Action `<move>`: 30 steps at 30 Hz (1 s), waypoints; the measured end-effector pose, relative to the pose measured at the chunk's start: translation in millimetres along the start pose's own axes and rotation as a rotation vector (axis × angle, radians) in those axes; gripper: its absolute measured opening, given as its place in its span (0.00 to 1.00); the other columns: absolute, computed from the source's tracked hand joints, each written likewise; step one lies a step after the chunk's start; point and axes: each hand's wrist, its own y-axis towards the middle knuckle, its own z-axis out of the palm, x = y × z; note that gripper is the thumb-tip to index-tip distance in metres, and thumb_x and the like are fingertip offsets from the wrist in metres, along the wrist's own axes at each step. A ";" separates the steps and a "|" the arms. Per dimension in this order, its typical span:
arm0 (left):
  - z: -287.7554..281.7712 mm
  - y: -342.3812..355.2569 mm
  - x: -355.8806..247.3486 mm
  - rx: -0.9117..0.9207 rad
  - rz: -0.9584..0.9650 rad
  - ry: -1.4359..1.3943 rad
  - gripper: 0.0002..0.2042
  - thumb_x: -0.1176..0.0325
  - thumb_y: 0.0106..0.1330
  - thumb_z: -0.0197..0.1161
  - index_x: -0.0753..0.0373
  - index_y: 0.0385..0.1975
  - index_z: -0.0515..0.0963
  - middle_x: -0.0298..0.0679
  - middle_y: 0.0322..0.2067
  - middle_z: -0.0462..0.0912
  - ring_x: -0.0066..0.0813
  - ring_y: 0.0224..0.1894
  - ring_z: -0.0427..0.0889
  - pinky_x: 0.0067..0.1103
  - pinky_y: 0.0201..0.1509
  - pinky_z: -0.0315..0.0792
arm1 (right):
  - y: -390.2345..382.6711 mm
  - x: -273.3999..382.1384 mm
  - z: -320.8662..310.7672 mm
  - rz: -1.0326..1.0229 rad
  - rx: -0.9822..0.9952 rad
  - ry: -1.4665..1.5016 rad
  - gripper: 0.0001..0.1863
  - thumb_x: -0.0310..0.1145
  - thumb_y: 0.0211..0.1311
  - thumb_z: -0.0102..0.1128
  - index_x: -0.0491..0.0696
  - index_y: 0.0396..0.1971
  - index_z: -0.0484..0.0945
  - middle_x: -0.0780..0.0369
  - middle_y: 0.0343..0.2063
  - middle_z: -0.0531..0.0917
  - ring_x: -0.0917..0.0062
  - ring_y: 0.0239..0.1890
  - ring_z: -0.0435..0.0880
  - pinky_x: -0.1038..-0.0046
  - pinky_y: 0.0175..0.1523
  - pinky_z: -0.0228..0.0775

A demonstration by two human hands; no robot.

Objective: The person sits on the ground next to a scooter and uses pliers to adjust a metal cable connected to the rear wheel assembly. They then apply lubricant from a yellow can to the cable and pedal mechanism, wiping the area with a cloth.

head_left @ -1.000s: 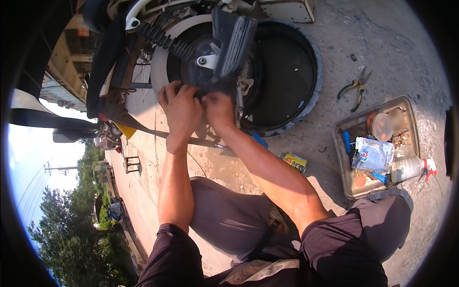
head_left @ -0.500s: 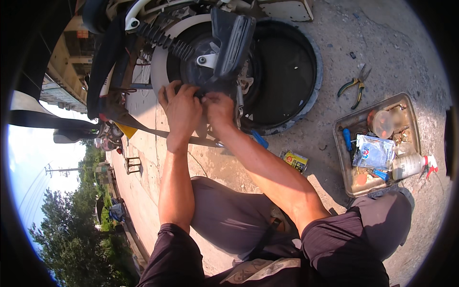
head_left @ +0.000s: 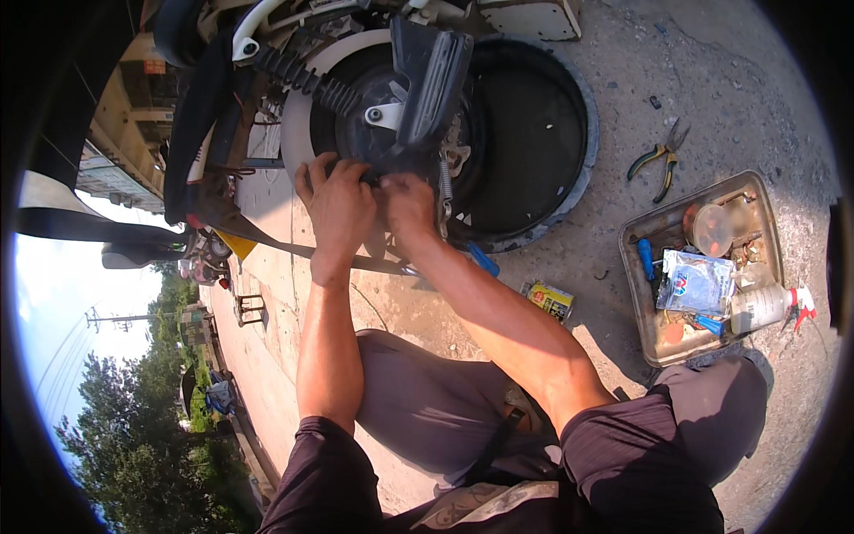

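Side by side at the near edge of a scooter's rear wheel [head_left: 356,138] are my two hands. My left hand [head_left: 341,206] has its fingers bent over the black tyre at the wheel's lower edge. Just right of it, my right hand [head_left: 410,206] is closed, pressed against a dark part whose kind I cannot make out. Its fingertips are partly hidden by the hand itself. Above the hands sit a black plastic guard [head_left: 433,84] and a coil-spring shock absorber [head_left: 311,82]. A thin metal spring [head_left: 447,181] hangs beside my right hand.
A round black tub [head_left: 534,133] of dark liquid stands right of the wheel. Farther right lie pliers [head_left: 658,160] and a metal tray [head_left: 633,267] holding a spray bottle [head_left: 761,309], a screwdriver [head_left: 646,258] and packets. A yellow box [head_left: 547,300] lies near my right forearm.
My right hand has shifted very slightly at the wheel's edge. My left hand stays in nearly the same place.
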 end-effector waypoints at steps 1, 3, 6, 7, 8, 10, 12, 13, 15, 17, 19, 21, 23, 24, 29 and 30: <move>0.3 0.1 -0.7 0.000 -0.003 -0.004 0.13 0.72 0.62 0.60 0.61 0.43 0.88 0.36 0.50 0.88 0.42 0.67 0.71 0.46 0.80 0.44 | 0.9 -3.8 -0.5 -0.041 0.000 -0.008 0.08 0.22 0.67 0.65 0.36 0.44 0.80 0.55 0.31 0.87 0.73 0.30 0.88 0.73 0.33 0.83; 0.5 0.6 -1.7 0.000 -0.005 -0.008 0.13 0.72 0.62 0.60 0.60 0.44 0.88 0.36 0.50 0.88 0.42 0.67 0.71 0.46 0.80 0.44 | 2.8 -8.4 -0.9 -0.089 -0.005 -0.025 0.09 0.21 0.67 0.66 0.36 0.44 0.81 0.55 0.32 0.87 0.73 0.29 0.88 0.73 0.34 0.83; 0.2 0.9 -1.4 0.001 -0.005 -0.008 0.13 0.71 0.62 0.61 0.60 0.44 0.88 0.36 0.50 0.88 0.41 0.68 0.70 0.46 0.80 0.44 | 3.6 -10.6 -0.1 -0.095 -0.014 -0.051 0.09 0.21 0.66 0.66 0.37 0.44 0.82 0.55 0.32 0.87 0.73 0.28 0.88 0.73 0.33 0.83; 0.3 0.8 -1.0 0.002 -0.005 -0.007 0.13 0.71 0.62 0.61 0.60 0.44 0.88 0.36 0.50 0.88 0.41 0.68 0.70 0.46 0.80 0.44 | 3.0 -10.7 -0.2 -0.089 -0.013 -0.058 0.09 0.21 0.66 0.67 0.37 0.44 0.82 0.55 0.32 0.88 0.73 0.28 0.88 0.73 0.32 0.82; 0.1 0.5 -0.3 0.002 -0.005 -0.005 0.13 0.71 0.62 0.61 0.60 0.44 0.88 0.36 0.50 0.88 0.41 0.68 0.70 0.46 0.80 0.44 | 1.7 -9.4 0.5 -0.084 -0.011 -0.065 0.09 0.22 0.66 0.67 0.37 0.44 0.82 0.55 0.32 0.88 0.73 0.27 0.88 0.73 0.32 0.82; -0.8 0.0 1.4 0.001 -0.001 0.001 0.13 0.71 0.62 0.61 0.60 0.44 0.88 0.36 0.50 0.88 0.41 0.68 0.70 0.46 0.80 0.44 | 1.2 -4.6 -1.6 -0.128 0.013 -0.238 0.08 0.23 0.66 0.67 0.37 0.43 0.83 0.56 0.30 0.88 0.74 0.27 0.88 0.74 0.31 0.80; 1.4 -0.6 1.0 -0.001 0.000 -0.001 0.14 0.71 0.62 0.60 0.60 0.44 0.88 0.36 0.50 0.88 0.41 0.68 0.71 0.46 0.80 0.44 | 0.8 -1.0 -4.6 -0.148 0.024 -0.344 0.08 0.24 0.67 0.67 0.38 0.43 0.83 0.56 0.29 0.87 0.75 0.27 0.87 0.74 0.30 0.79; 2.7 -1.1 0.8 -0.001 0.000 -0.001 0.14 0.71 0.62 0.60 0.60 0.44 0.88 0.36 0.50 0.88 0.41 0.68 0.71 0.46 0.80 0.44 | 0.0 0.1 -5.5 -0.144 0.026 -0.360 0.09 0.25 0.68 0.67 0.38 0.43 0.82 0.56 0.29 0.87 0.75 0.26 0.87 0.74 0.30 0.79; 2.3 0.9 -1.2 -0.001 0.000 0.000 0.14 0.71 0.62 0.60 0.60 0.44 0.88 0.36 0.50 0.88 0.41 0.68 0.71 0.46 0.80 0.44 | 2.1 -1.1 -6.2 -0.142 0.029 -0.305 0.08 0.26 0.69 0.66 0.38 0.43 0.82 0.56 0.28 0.87 0.74 0.26 0.87 0.73 0.30 0.79; 0.0 1.8 -2.1 0.007 -0.004 0.005 0.14 0.71 0.62 0.60 0.60 0.44 0.88 0.36 0.50 0.88 0.41 0.68 0.71 0.46 0.80 0.44 | 2.9 -5.3 -2.6 -0.138 0.035 -0.164 0.08 0.26 0.69 0.65 0.38 0.43 0.82 0.56 0.29 0.87 0.74 0.26 0.87 0.73 0.30 0.79; -4.0 1.9 -1.3 0.006 -0.002 0.015 0.14 0.71 0.62 0.60 0.60 0.44 0.88 0.36 0.50 0.88 0.42 0.68 0.71 0.46 0.80 0.44 | 3.6 -4.3 0.4 -0.046 0.024 -0.047 0.07 0.24 0.69 0.65 0.38 0.43 0.82 0.57 0.29 0.87 0.74 0.27 0.88 0.73 0.32 0.80; -2.2 -0.3 -0.6 0.006 -0.005 0.009 0.13 0.71 0.62 0.61 0.60 0.44 0.88 0.36 0.50 0.88 0.42 0.68 0.70 0.46 0.80 0.44 | -0.4 0.0 1.1 -0.011 0.012 -0.017 0.07 0.23 0.68 0.65 0.37 0.43 0.82 0.57 0.30 0.87 0.75 0.27 0.88 0.73 0.33 0.81; -2.4 -0.4 -1.1 0.005 -0.005 0.000 0.13 0.71 0.62 0.61 0.60 0.44 0.88 0.36 0.50 0.88 0.42 0.68 0.70 0.47 0.80 0.44 | -6.0 2.9 1.4 -0.037 0.003 -0.058 0.07 0.21 0.68 0.64 0.37 0.43 0.82 0.57 0.30 0.87 0.75 0.27 0.88 0.73 0.34 0.82; -2.9 0.3 -2.4 0.006 -0.005 -0.001 0.13 0.71 0.61 0.61 0.60 0.44 0.88 0.37 0.50 0.88 0.42 0.68 0.71 0.47 0.80 0.44 | -4.3 0.6 0.5 -0.057 -0.001 -0.050 0.07 0.22 0.68 0.65 0.37 0.43 0.82 0.57 0.30 0.87 0.75 0.27 0.88 0.73 0.34 0.82; -1.6 1.0 -3.5 0.005 -0.003 0.003 0.13 0.71 0.61 0.61 0.60 0.44 0.88 0.36 0.50 0.88 0.42 0.67 0.71 0.46 0.80 0.44 | -2.2 -3.8 3.3 -0.118 -0.061 -0.123 0.09 0.24 0.67 0.67 0.36 0.43 0.83 0.56 0.31 0.88 0.74 0.28 0.88 0.74 0.34 0.81; -0.6 0.0 -1.9 0.005 -0.003 0.006 0.13 0.71 0.61 0.61 0.59 0.44 0.88 0.36 0.50 0.88 0.41 0.67 0.71 0.46 0.80 0.44 | -3.4 -1.8 3.1 -0.106 -0.052 -0.192 0.09 0.25 0.67 0.67 0.36 0.43 0.83 0.56 0.31 0.88 0.75 0.28 0.87 0.73 0.33 0.80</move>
